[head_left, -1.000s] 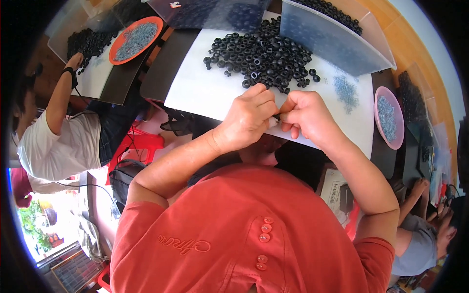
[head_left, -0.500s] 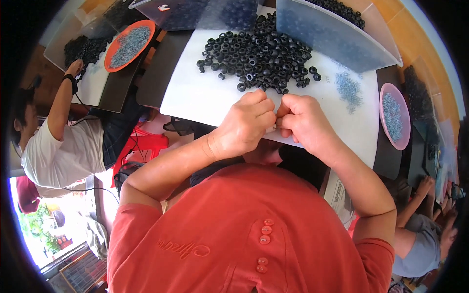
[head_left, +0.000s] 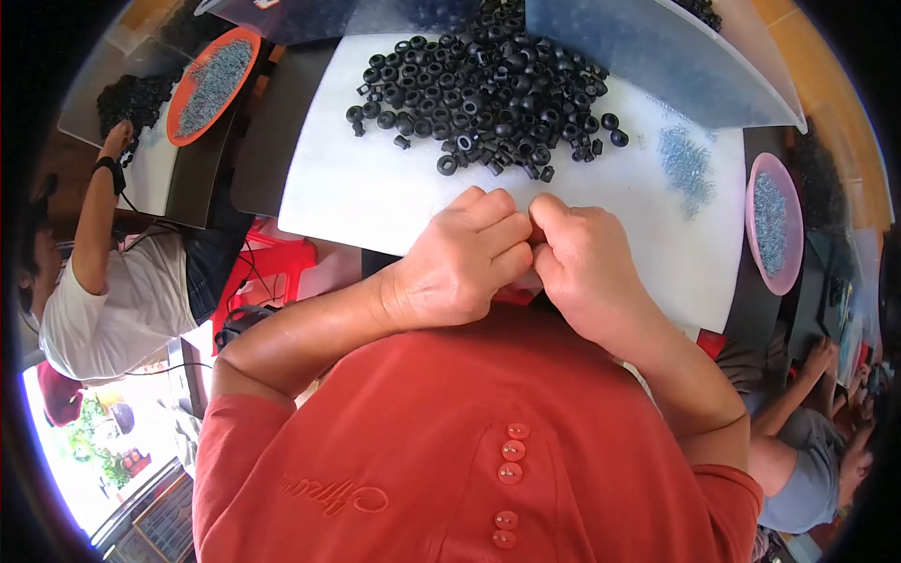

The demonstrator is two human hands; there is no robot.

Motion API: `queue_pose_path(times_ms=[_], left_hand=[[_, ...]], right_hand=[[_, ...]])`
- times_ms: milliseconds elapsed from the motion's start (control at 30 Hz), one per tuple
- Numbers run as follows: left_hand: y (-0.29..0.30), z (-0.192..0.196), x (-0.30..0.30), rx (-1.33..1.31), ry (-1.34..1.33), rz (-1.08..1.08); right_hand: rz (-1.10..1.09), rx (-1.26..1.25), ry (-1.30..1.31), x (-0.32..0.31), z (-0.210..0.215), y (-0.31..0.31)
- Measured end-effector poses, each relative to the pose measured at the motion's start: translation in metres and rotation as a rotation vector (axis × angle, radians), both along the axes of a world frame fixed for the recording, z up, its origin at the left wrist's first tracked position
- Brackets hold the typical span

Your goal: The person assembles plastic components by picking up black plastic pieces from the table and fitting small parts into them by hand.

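Clearly pressed together, fingertip to fingertip: left hand (head_left: 462, 258) and right hand (head_left: 587, 267), both curled shut at the near edge of the white board (head_left: 375, 188), pinching something too small and hidden to tell. Just beyond the knuckles, a loose heap of black rubber rings (head_left: 488, 94), with small metal pieces (head_left: 687, 164) scattered to the right. Likely risks: dropping the pinched piece off the near edge into the lap, or nudging rings out of the heap

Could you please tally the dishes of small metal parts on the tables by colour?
Orange dish: 1
Pink dish: 1
Total: 2 dishes, each holding small grey metal parts. The black rings lie loose in a pile on the white board, in no dish.
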State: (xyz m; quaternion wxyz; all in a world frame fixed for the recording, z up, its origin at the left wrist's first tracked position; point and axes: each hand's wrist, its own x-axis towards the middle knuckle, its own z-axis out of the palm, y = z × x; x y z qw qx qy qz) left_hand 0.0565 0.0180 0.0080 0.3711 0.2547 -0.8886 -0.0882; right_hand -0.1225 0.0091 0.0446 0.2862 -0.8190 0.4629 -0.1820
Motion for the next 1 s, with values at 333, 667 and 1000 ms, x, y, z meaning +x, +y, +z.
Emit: queue_pose_path(times_ms=[333, 667, 1000], left_hand=[[0.003, 0.012, -0.001, 0.116, -0.061, 0.07], [0.024, 0.009, 0.01, 0.166, 0.133, 0.263], [-0.001, 0.027, -0.013, 0.13, 0.072, 0.19]], right_hand=[[-0.167, 0.317, -0.428, -0.013, -0.012, -0.003], [-0.271, 0.298, -1.131, -0.033, -0.026, 0.014], [-0.371, 0.02, -1.342, -0.046, -0.036, 0.035]])
